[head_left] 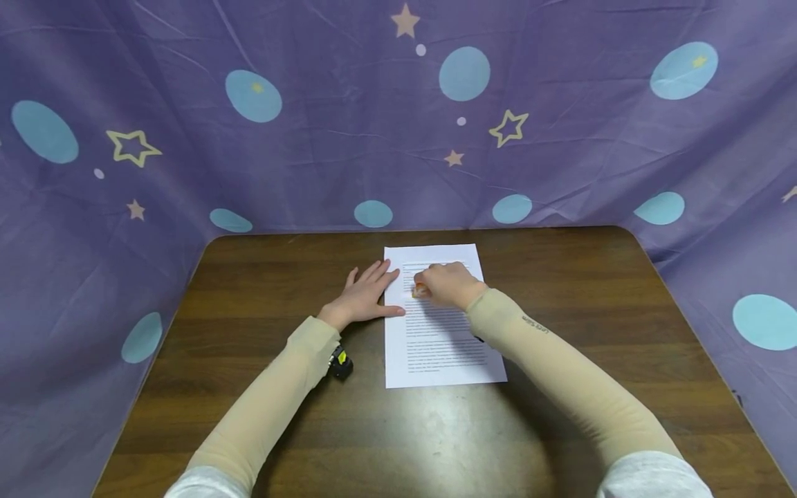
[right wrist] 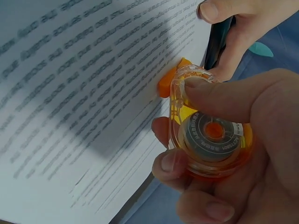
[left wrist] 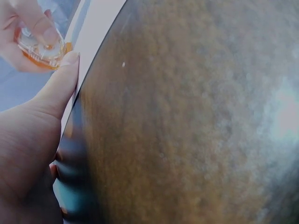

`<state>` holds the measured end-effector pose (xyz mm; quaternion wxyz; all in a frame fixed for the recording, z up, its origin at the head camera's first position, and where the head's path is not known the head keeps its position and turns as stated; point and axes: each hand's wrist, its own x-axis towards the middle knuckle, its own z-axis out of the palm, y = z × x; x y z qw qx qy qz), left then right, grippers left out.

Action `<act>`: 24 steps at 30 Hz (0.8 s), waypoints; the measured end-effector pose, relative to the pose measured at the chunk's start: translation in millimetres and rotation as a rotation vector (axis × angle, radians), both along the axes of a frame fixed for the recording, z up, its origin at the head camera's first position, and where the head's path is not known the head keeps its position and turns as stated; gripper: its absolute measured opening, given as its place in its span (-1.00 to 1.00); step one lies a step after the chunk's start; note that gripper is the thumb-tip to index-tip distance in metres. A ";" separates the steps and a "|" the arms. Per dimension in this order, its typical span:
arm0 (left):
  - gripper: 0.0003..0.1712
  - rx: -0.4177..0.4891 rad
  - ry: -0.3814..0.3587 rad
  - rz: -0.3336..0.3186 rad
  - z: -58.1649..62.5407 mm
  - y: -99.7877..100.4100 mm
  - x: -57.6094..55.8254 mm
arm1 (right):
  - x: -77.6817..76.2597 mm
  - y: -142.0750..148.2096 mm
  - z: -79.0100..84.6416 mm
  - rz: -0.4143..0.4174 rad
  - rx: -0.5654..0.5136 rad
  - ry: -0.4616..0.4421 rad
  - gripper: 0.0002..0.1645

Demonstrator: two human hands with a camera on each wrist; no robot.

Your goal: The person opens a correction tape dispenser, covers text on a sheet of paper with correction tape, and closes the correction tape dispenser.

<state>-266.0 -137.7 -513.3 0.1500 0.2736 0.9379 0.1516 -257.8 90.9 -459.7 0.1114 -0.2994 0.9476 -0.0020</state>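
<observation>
A printed sheet of paper (head_left: 395, 353) lies on the wooden table. My right hand (head_left: 450, 285) grips a clear and orange correction tape dispenser (right wrist: 212, 135) over the upper lines of print. The thumb lies along the dispenser's side, and its orange tip (right wrist: 166, 83) is right at the page. My left hand (head_left: 362, 299) rests at the sheet's left edge with its fingers spread. In the left wrist view the left thumb (left wrist: 60, 86) lies at the paper's edge, close to the dispenser (left wrist: 42, 49).
The brown wooden table (head_left: 280, 277) extends around the sheet on all sides. Behind it and at both sides hangs a purple curtain (head_left: 349, 138) with stars and blue ovals. A small black camera (head_left: 340, 363) sits at my left wrist.
</observation>
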 end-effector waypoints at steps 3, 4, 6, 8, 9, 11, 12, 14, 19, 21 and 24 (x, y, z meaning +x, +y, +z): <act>0.14 -0.001 -0.002 0.002 0.1 -0.3 0.2 | 0.5 4.7 -0.7 0.001 -0.022 0.005 -0.81; 0.14 -0.003 -0.002 0.002 0.1 -0.4 0.3 | 0.8 6.0 -1.1 0.004 -0.031 0.009 -0.83; 0.14 -0.003 -0.001 0.002 -0.3 -0.5 0.4 | 1.4 8.2 -1.8 0.010 -0.052 0.014 -0.84; 0.15 -0.002 -0.003 0.000 0.0 -0.5 0.8 | 1.8 10.4 -2.5 0.017 -0.070 0.012 -0.86; 0.16 0.000 -0.007 -0.002 0.1 -0.4 0.8 | 2.0 11.5 -2.8 0.019 -0.075 0.007 -0.86; 0.20 0.003 -0.016 -0.004 -0.3 -0.7 0.7 | 1.8 13.2 -3.8 0.028 -0.080 0.000 -0.87; 0.21 0.003 -0.022 -0.005 0.0 -0.7 0.6 | 1.7 14.0 -4.1 0.036 -0.082 -0.003 -0.87; 0.24 0.003 -0.030 -0.006 -0.4 -0.7 0.0 | 1.3 15.3 -5.1 0.058 -0.090 0.003 -0.85; 0.24 0.008 -0.031 -0.005 1.7 -0.7 -0.2 | 2.0 13.0 -4.3 0.108 -0.120 0.017 -0.85; 0.23 0.010 -0.028 -0.007 2.9 -0.8 0.4 | 2.8 10.4 -3.5 0.122 -0.122 0.015 -0.86; 0.23 0.008 -0.025 -0.010 3.5 -0.8 1.2 | 3.7 7.0 -4.1 0.141 -0.116 0.021 -0.85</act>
